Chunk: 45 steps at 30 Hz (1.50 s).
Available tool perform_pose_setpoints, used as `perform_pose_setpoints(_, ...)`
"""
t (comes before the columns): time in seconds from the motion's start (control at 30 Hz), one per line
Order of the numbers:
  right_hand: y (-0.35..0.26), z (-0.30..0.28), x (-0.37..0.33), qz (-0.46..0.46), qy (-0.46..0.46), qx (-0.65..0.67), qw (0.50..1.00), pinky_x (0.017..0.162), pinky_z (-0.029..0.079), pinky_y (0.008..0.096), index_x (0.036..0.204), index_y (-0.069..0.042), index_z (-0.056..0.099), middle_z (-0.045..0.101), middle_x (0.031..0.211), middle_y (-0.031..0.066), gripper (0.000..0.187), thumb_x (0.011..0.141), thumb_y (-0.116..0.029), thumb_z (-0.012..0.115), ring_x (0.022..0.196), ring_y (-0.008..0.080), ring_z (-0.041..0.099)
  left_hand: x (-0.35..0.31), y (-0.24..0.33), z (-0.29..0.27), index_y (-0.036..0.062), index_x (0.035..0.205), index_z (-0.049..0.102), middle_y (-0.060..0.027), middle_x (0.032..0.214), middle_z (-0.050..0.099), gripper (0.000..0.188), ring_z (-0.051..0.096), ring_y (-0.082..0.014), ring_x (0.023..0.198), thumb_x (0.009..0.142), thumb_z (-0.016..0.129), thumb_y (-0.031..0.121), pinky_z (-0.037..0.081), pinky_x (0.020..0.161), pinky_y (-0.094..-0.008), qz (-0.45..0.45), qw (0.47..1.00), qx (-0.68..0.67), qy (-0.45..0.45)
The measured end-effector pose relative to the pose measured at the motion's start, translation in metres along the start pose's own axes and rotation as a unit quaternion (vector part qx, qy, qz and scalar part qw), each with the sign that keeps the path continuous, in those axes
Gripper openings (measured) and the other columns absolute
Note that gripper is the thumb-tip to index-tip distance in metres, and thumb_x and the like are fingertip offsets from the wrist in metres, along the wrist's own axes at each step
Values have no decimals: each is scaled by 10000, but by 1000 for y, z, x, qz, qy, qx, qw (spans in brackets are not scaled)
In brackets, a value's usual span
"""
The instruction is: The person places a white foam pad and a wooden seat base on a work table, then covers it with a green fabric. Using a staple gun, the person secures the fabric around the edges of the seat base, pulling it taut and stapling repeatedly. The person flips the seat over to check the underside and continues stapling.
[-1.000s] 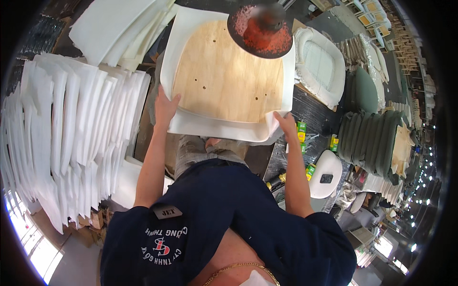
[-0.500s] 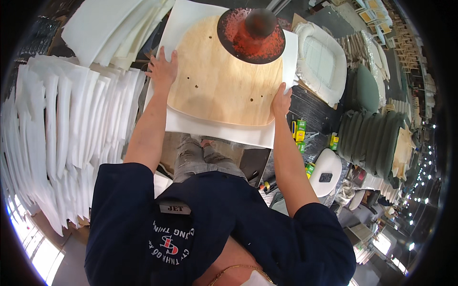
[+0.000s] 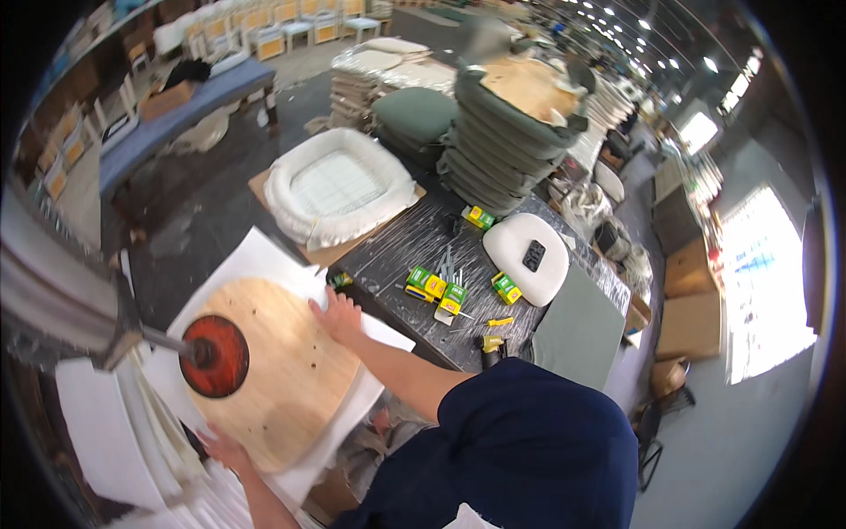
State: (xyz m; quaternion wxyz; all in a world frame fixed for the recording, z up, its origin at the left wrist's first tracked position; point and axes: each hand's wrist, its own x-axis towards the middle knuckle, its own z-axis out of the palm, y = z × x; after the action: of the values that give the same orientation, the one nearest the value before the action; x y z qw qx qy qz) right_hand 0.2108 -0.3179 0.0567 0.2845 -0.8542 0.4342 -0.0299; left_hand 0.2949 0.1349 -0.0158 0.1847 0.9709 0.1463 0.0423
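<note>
A pale plywood seat panel (image 3: 280, 370) with several small holes lies on a larger white foam sheet (image 3: 253, 256). A round red and black disc (image 3: 216, 354) on a metal rod is over the panel's left part; whether it presses on the wood I cannot tell. My left hand (image 3: 227, 450) is at the panel's near-left edge, fingers spread against the wood and foam. My right hand (image 3: 337, 316) rests on the panel's right edge, fingers stretched apart and palm down. Neither hand is wrapped round anything.
A plastic-wrapped table (image 3: 374, 264) to the right carries green and yellow boxes (image 3: 427, 282), a white pad (image 3: 529, 256) and stacked grey-green cushions (image 3: 498, 145). A white padded seat (image 3: 339, 185) sits on its far side. White sheets (image 3: 115, 423) stand at the left.
My view has swung to the right, bringing more of the table and hall into sight. Both hands stay at opposite sides of the panel, and the right one now lies on its wood.
</note>
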Motion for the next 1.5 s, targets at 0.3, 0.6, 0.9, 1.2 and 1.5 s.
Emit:
perform_pose_setpoints(0.3, -1, -5, -11, 5, 0, 26, 1000, 1054, 397, 577, 1533, -105, 412, 588, 1349, 212, 801, 975, -678, 443, 1273, 387, 544, -10, 29, -33, 430, 1595, 291, -140, 1608, 373, 758, 443, -452, 1400, 945, 276, 820, 363, 1086, -677, -171, 984, 25, -40)
perform_pose_setpoints(0.6, 3, 0, -12, 2, 22, 32, 999, 1044, 403, 567, 1530, -101, 416, 588, 1333, 221, 801, 971, -674, 457, 1259, 390, 547, -7, 22, -30, 387, 1601, 300, -165, 1610, 355, 791, 419, -434, 1425, 942, 284, 823, 336, 1093, -705, -118, 992, -11, -30)
perform_pose_setpoints(0.9, 3, -5, -11, 11, 5, 29, 1000, 1049, 397, 580, 1530, -102, 415, 577, 1353, 211, 803, 976, -682, 452, 1276, 378, 535, -11, 23, -29, 350, 1584, 359, -169, 1575, 420, 754, 434, -421, 1418, 962, 358, 776, 372, 1097, -657, -109, 994, -19, -15)
perform_pose_setpoints(1.2, 6, 12, -2, 0, 15, -52, 999, 981, 434, 577, 1526, -120, 429, 604, 1260, 213, 815, 971, -716, 419, 1187, 394, 587, -17, 36, -39, 243, 1550, 424, -222, 1513, 488, 703, 481, -463, 1354, 990, 456, 668, 374, 1093, -629, -88, 995, -55, 12)
perform_pose_setpoints(1.5, 6, 13, -1, -27, 16, -34, 999, 1007, 438, 574, 1531, -102, 423, 604, 1321, 226, 786, 992, -674, 424, 1220, 414, 584, -24, 41, -47, 284, 1589, 352, -243, 1575, 368, 740, 394, -466, 1407, 982, 434, 698, 297, 1137, -619, -122, 991, -50, -13)
